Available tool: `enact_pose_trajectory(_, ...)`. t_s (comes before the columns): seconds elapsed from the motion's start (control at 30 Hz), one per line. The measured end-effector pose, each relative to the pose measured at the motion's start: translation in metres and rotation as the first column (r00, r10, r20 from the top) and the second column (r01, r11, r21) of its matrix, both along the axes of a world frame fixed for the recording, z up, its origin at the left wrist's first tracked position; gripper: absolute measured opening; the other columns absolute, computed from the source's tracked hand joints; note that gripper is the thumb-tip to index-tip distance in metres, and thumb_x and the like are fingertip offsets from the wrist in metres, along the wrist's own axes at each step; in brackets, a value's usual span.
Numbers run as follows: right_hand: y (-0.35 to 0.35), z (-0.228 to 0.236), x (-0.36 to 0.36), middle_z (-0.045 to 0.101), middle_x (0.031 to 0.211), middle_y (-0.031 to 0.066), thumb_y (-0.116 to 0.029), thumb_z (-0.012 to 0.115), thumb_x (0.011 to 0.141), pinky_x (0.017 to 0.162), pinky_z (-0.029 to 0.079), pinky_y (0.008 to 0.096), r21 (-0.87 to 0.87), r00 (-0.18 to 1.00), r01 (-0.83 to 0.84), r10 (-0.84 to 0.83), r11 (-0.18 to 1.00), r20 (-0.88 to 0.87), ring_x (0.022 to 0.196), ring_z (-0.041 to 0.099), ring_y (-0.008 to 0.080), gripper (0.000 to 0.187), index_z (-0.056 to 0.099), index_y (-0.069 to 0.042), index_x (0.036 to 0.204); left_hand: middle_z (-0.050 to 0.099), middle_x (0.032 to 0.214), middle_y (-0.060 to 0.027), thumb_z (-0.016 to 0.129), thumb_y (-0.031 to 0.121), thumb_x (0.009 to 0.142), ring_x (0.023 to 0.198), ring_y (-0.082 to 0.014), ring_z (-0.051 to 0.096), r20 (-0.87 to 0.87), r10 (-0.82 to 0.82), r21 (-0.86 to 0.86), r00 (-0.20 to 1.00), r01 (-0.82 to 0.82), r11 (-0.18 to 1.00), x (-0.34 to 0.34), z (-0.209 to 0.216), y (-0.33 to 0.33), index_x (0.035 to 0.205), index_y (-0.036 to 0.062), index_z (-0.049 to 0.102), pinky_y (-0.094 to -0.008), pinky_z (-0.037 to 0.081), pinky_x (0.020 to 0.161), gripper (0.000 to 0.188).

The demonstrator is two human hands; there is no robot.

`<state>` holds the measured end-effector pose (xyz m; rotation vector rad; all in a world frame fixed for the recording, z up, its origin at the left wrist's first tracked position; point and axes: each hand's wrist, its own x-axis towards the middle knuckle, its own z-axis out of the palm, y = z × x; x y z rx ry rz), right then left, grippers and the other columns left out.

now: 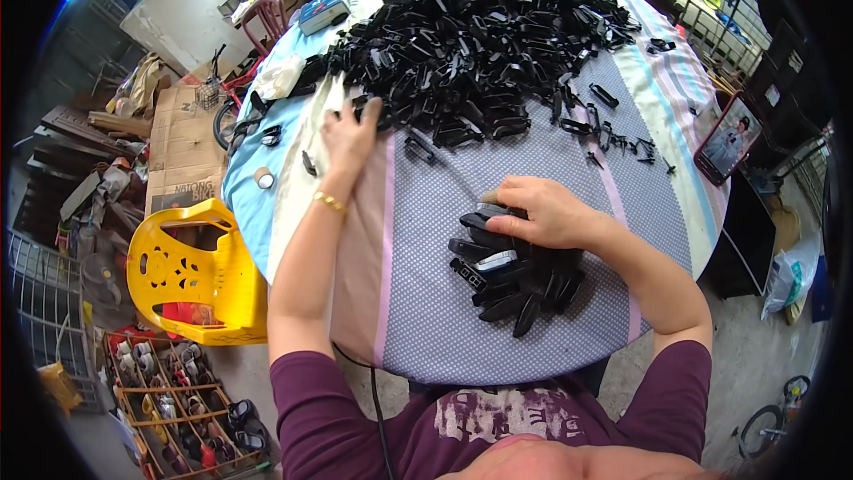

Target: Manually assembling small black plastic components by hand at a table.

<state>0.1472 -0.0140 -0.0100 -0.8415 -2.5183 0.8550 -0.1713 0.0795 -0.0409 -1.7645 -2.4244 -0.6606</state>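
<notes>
Big heap (480,44) up top, small pile (506,289) up close, decent elbow room

So the round worktop (422,364) curves off right by the person's shirt (506,413), with bare cloth (418,258) either side of the small pile. Left hand (350,138) has its fingers loosely spread at the big heap's left edge; can't tell if they touch it. Right hand (546,212) is pinching a dark piece (481,219) atop the small pile. Parts there point every which way; the lowest one (526,316) runs roughly toward the person.
</notes>
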Motion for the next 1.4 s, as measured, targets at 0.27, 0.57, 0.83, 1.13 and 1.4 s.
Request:
enact_pose_trajectory(0.27, -0.004, 0.006, -0.007, 0.059, 0.089, 0.0119, -0.026, 0.055, 0.087, 0.077, 0.045, 0.0344, -0.057, 0.994, -0.084, 0.08, 0.995, -0.071, 0.084, 0.056, 0.027, 0.032, 0.059, -0.001, 0.106, 0.027, 0.131, -0.0349, 0.041, 0.065, 0.083, 0.121, -0.0509, 0.028, 0.424, -0.246, 0.255, 0.872, 0.146, 0.956, 0.122, 0.005, 0.026, 0.135, -0.0044, 0.026, -0.0509, 0.02, 0.104, 0.088)
enact_pose_trajectory(0.57, 0.012, 0.005, 0.011, 0.064, 0.094, 0.0108, -0.025, 0.054, 0.087, 0.082, 0.044, 0.0344, 0.041, 0.983, -0.09, 0.096, 0.995, -0.157, 0.091, 0.056, 0.0256, 0.028, 0.064, -0.002, 0.101, 0.062, 0.095, -0.0129, 0.052, 0.042, 0.085, 0.089, -0.0296, 0.055, -0.194, -0.503, 0.413, 0.842, 0.535, 0.737, 0.088, 0.055, 0.014, 0.099, 0.0086, 0.064, -0.0418, 0.038, 0.081, 0.038)
enact_pose_trajectory(0.83, 0.019, -0.002, 0.018, 0.065, 0.089, 0.0095, -0.02, 0.056, 0.085, 0.079, 0.045, 0.033, -0.09, 0.965, 0.055, -0.076, 0.994, -0.251, 0.084, 0.058, 0.023, 0.022, 0.066, -0.002, 0.094, 0.034, 0.137, -0.0225, 0.037, 0.053, 0.088, 0.129, -0.0396, 0.028, 0.166, 0.566, -0.107, 0.808, -0.556, 0.824, -0.135, 0.002, 0.057, 0.128, 0.0074, 0.045, -0.0484, 0.025, 0.104, 0.061)
enact_pose_trajectory(1.13, 0.03, -0.01, 0.013, 0.066, 0.087, 0.0089, -0.021, 0.055, 0.085, 0.076, 0.046, 0.0326, -0.109, 0.959, -0.012, -0.02, 0.994, -0.282, 0.081, 0.06, 0.0221, 0.023, 0.066, -0.002, 0.09, 0.056, 0.119, -0.0153, 0.042, 0.026, 0.089, 0.114, -0.0264, 0.049, 0.538, -0.533, 0.318, 0.653, 0.428, 0.846, -0.05, 0.005, 0.098, 0.117, 0.0053, 0.058, -0.031, 0.034, 0.099, 0.038)
enact_pose_trajectory(1.4, 0.035, -0.014, 0.012, 0.067, 0.085, 0.0085, -0.025, 0.053, 0.087, 0.074, 0.046, 0.0314, -0.134, 0.965, 0.017, -0.051, 0.991, -0.258, 0.08, 0.06, 0.0211, 0.028, 0.066, -0.001, 0.088, 0.056, 0.115, -0.017, 0.051, 0.024, 0.079, 0.112, -0.0347, 0.048, 0.026, 0.59, -0.054, 0.807, -0.588, 0.807, -0.157, 0.011, 0.095, 0.109, 0.0116, 0.063, -0.0434, 0.04, 0.092, 0.035)
